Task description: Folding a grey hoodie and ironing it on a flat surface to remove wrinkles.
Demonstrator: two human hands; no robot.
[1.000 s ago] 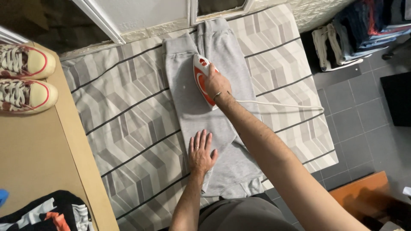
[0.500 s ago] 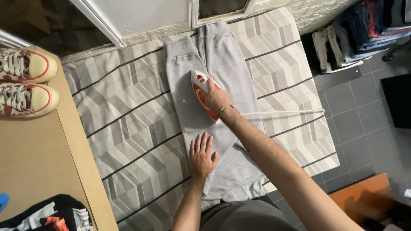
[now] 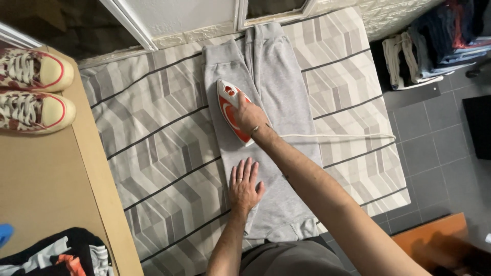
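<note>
Right hand: clamped around the handle of the orange-and-white iron, soleplate flat on the cloth.
Left hand: open, fingers spread, palm pressed flat on the grey sweatpants, apart from the iron.
Sweatpants: laid lengthwise on the grey patterned cover, cuffs at the far edge.
Handling, iron: judged rigid, fairly heavy and hot underneath; held by the top handle only.
Handling, sweatpants: judged soft, light and limp; likely to bunch unless pinned flat.
Cord: white, trails right across the cover.
Containers: none seen; folded clothes lie stacked on the floor; sneakers sit on the wooden surface.
</note>
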